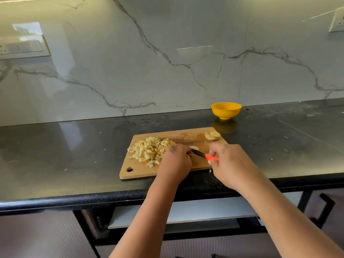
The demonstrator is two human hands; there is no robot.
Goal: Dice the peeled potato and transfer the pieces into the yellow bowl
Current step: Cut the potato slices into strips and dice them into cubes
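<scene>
A wooden cutting board [141, 172] lies on the black counter. A heap of diced potato [149, 149] covers its left half. A few round potato slices [212, 136] sit at its far right corner. My left hand [176, 161] is curled over a pale potato piece [194, 147] at mid board, holding it down. My right hand [229, 164] grips the orange handle of a small knife [202, 154], whose dark blade meets that piece. The yellow bowl [226, 110] stands behind the board near the wall, its inside hidden.
The marble backsplash rises just behind the bowl. The counter's front edge [93, 200] runs close below the board. Under it a drawer [186, 213] stands pulled out. Small potato scraps [210, 171] lie on the counter by my right hand.
</scene>
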